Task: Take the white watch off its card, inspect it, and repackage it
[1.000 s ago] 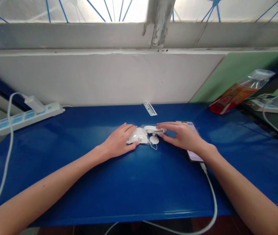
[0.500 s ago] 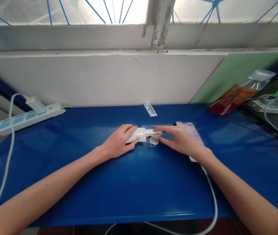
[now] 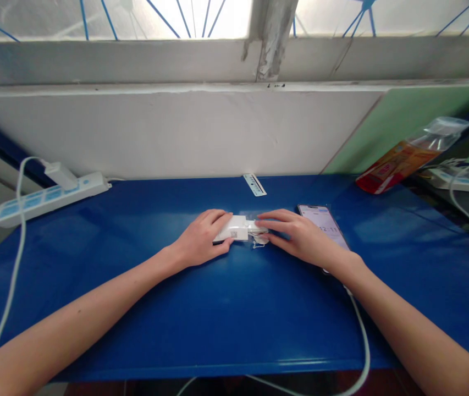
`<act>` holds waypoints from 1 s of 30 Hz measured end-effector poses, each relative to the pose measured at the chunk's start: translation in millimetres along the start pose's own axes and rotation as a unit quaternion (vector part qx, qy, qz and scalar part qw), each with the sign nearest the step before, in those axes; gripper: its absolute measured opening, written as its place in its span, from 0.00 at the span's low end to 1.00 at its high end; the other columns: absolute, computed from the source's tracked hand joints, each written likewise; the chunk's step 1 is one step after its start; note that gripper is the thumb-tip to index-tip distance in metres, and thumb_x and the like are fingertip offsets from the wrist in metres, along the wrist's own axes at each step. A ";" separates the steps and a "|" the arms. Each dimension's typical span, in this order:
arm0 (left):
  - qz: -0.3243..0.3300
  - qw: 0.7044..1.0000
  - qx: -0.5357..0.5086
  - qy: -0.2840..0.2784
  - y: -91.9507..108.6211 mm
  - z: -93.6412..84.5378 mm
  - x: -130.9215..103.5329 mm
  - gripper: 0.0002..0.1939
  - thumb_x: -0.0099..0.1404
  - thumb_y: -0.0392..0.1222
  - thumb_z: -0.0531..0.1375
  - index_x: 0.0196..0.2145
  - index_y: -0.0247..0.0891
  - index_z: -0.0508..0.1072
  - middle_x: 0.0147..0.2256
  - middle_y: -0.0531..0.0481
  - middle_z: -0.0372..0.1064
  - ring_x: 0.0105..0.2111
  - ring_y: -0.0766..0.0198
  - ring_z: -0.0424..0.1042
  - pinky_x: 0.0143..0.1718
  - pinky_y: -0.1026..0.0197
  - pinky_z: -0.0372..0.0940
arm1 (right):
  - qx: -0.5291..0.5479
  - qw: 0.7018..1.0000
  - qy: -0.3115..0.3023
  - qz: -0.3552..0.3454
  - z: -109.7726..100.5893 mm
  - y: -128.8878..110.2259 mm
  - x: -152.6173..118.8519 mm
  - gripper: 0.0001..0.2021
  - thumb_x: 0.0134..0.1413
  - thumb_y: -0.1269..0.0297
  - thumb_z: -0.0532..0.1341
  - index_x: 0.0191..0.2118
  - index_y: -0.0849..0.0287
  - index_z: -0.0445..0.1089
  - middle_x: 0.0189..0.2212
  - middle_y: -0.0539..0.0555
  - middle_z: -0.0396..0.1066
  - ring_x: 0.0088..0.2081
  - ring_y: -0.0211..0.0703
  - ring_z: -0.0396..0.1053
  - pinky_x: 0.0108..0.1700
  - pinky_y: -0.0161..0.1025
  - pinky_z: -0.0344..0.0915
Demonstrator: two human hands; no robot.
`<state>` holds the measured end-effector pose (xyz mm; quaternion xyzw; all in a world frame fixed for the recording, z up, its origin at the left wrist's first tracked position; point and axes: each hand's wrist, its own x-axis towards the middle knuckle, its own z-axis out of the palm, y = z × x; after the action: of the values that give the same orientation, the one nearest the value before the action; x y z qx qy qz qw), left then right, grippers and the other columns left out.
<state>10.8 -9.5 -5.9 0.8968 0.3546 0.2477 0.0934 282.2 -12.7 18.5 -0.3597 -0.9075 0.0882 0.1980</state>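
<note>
A small white packet (image 3: 236,229) in clear plastic lies on the blue table (image 3: 226,319), with a little bead chain poking out at its right end. My left hand (image 3: 202,238) rests on the packet's left end, fingers curled over it. From the right, my right hand (image 3: 298,235) pinches the packet's other end with thumb and fingertips. Both hands meet at the packet in the middle of the table.
A phone (image 3: 325,224) with a lit screen lies just right of my right hand, its white cable (image 3: 360,341) running off the front edge. A power strip (image 3: 48,197) sits far left, a white label (image 3: 254,184) at the back, an orange bag (image 3: 407,157) far right.
My right hand has slid left, off the phone, closing in on the packet. The packet's loose right part with the round white piece is now pressed together under my fingers.
</note>
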 end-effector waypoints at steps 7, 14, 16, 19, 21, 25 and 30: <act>0.019 0.999 0.031 0.012 -0.5 0.6 -0.8 0.23 0.66 0.44 0.57 0.56 0.30 0.66 0.52 0.34 0.66 0.52 0.49 0.66 0.54 0.48 0.64 | 0.004 1.000 -0.021 -0.016 2.1 -9.8 1.3 0.15 0.64 0.65 0.55 0.54 0.57 0.71 0.49 0.61 0.72 0.50 0.52 0.70 0.52 0.49 0.69; 0.012 0.999 0.034 0.019 1.2 0.2 0.4 0.22 0.66 0.44 0.57 0.55 0.32 0.67 0.51 0.36 0.67 0.51 0.49 0.67 0.54 0.46 0.64 | -0.044 0.999 -0.016 -0.003 1.6 -16.4 1.4 0.18 0.66 0.61 0.54 0.55 0.64 0.69 0.56 0.65 0.67 0.59 0.56 0.62 0.59 0.54 0.63; 0.006 0.999 0.036 0.018 1.2 0.3 0.2 0.22 0.66 0.45 0.57 0.55 0.32 0.67 0.51 0.36 0.67 0.52 0.48 0.67 0.54 0.46 0.64 | -0.050 0.999 -0.019 0.006 1.8 -16.5 0.5 0.18 0.65 0.60 0.54 0.54 0.65 0.69 0.57 0.66 0.66 0.62 0.58 0.58 0.61 0.55 0.61; 0.005 0.999 0.037 0.016 0.3 0.7 -0.5 0.23 0.66 0.45 0.57 0.55 0.31 0.66 0.52 0.35 0.66 0.52 0.48 0.66 0.55 0.46 0.64 | -0.035 0.999 -0.040 0.006 4.6 -18.5 -0.4 0.21 0.64 0.57 0.56 0.56 0.65 0.68 0.62 0.67 0.60 0.66 0.60 0.51 0.63 0.57 0.58; 0.009 0.999 0.036 0.015 -0.9 1.4 -1.2 0.23 0.67 0.45 0.57 0.56 0.30 0.65 0.52 0.34 0.66 0.53 0.48 0.65 0.55 0.46 0.63 | -0.016 0.999 -0.046 0.005 7.9 -21.2 -0.6 0.25 0.62 0.55 0.57 0.59 0.66 0.64 0.65 0.68 0.54 0.68 0.61 0.46 0.63 0.58 0.56; 0.023 0.999 0.037 0.008 -3.2 3.3 -2.6 0.23 0.69 0.46 0.54 0.57 0.29 0.64 0.54 0.32 0.65 0.56 0.47 0.63 0.57 0.44 0.62 | 0.012 0.998 -0.067 0.001 14.5 -27.9 -0.9 0.32 0.60 0.50 0.59 0.62 0.69 0.60 0.68 0.71 0.45 0.69 0.63 0.41 0.64 0.59 0.53; 0.019 0.992 0.071 -0.100 -2.8 -1.2 -0.2 0.28 0.73 0.49 0.48 0.63 0.26 0.56 0.63 0.29 0.54 0.66 0.46 0.50 0.63 0.43 0.51 | -0.004 0.996 -0.084 0.005 12.0 -28.6 -2.1 0.31 0.59 0.50 0.59 0.60 0.68 0.63 0.68 0.72 0.44 0.69 0.64 0.38 0.65 0.59 0.51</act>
<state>8.4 -7.5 -5.8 0.9280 0.3431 0.1325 0.0602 260.9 -35.1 15.7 -0.3564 -0.9194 0.1156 0.1195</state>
